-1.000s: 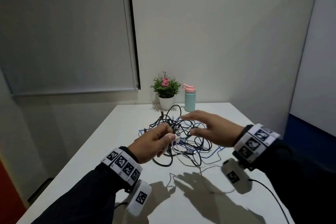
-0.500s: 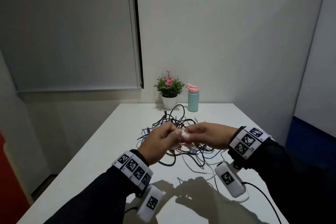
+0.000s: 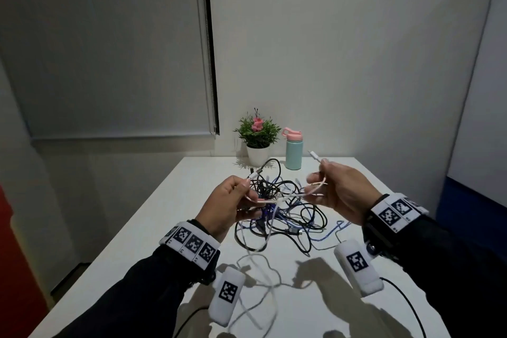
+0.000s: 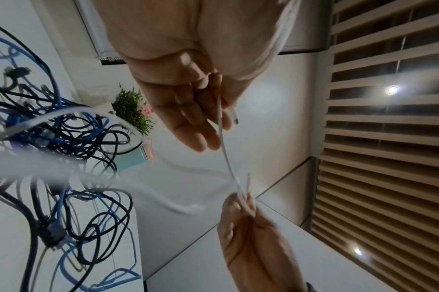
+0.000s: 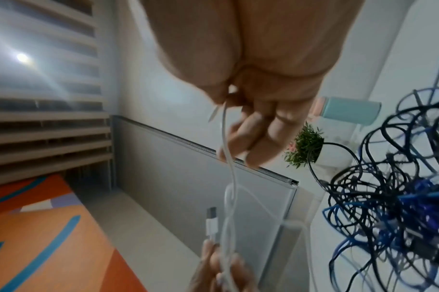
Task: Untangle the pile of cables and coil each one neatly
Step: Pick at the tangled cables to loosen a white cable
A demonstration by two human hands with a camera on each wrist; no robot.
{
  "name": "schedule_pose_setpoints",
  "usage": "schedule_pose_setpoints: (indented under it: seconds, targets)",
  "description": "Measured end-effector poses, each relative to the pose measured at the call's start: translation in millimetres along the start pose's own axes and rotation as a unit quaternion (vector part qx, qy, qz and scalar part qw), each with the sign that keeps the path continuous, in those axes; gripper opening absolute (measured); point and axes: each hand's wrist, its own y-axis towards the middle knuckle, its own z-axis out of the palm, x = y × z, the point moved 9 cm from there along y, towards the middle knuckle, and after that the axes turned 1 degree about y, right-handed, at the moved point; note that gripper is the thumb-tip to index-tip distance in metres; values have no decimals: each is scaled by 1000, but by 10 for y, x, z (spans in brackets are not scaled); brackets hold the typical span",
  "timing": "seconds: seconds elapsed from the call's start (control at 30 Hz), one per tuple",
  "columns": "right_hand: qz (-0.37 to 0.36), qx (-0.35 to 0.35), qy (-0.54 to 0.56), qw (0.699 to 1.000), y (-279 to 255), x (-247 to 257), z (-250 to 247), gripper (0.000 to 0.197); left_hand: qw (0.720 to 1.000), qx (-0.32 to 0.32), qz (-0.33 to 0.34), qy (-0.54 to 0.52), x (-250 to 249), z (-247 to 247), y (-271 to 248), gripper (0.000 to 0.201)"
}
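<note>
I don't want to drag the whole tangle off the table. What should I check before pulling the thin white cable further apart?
1. Left hand pinches thin white cable near its plug: ok.
2. Right hand grips the other end: ok.
3. Both plugs outside the fists: ok.
4. White cable free of the black and blue cable pile: not ok, it dips into it.
5. Knots in the white cable: cannot tell.
6. Teal metal bottle clear of the pile: ok.

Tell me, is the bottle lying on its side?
No, the bottle stands upright on the table beside the potted plant, behind the cables.
</note>
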Motion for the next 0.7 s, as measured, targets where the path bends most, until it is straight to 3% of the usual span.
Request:
schedule_pose_setpoints:
  seconds: [0.07,0.13,0.27,0.33,0.37,0.43,0.47,0.5,0.57,0.63,0.7]
  targets:
    - [-4,-83,-83,993,37,26,-236,25,1000,-4,-5,-17,14,-22,0,18]
    - [-8,-109,-153,982,53,17,-384,24,1000,1,-4,-23,14,-1,-4,19]
    - [28,-36,-155,987,24,-117,-273,7,998,17,-8,-53,-10,97,-13,20]
    - [32,6,-244,969,-8,-152,-160,30,998,21,-17,-57,-14,145,-5,22]
    - [12,13,-371,928,-36,-108,-120,42,998,22,-21,-53,-8,167,4,23]
    - [-63,31,-578,813,-88,16,26,64,998,20,-26,-45,1,205,26,23]
    - [-100,61,-616,779,-139,43,172,66,999,19,-26,-42,4,217,37,23]
    - [-118,95,-623,768,-183,43,297,58,999,18,-26,-37,7,224,49,24]
    - [-116,155,-615,764,-244,-24,480,36,999,11,-25,-31,19,236,63,23]
    - [-121,177,-620,754,-283,-92,581,28,999,1,-29,-38,56,254,62,24]
    - [-143,157,-579,787,-273,-86,611,28,997,10,-58,-42,147,312,45,29]
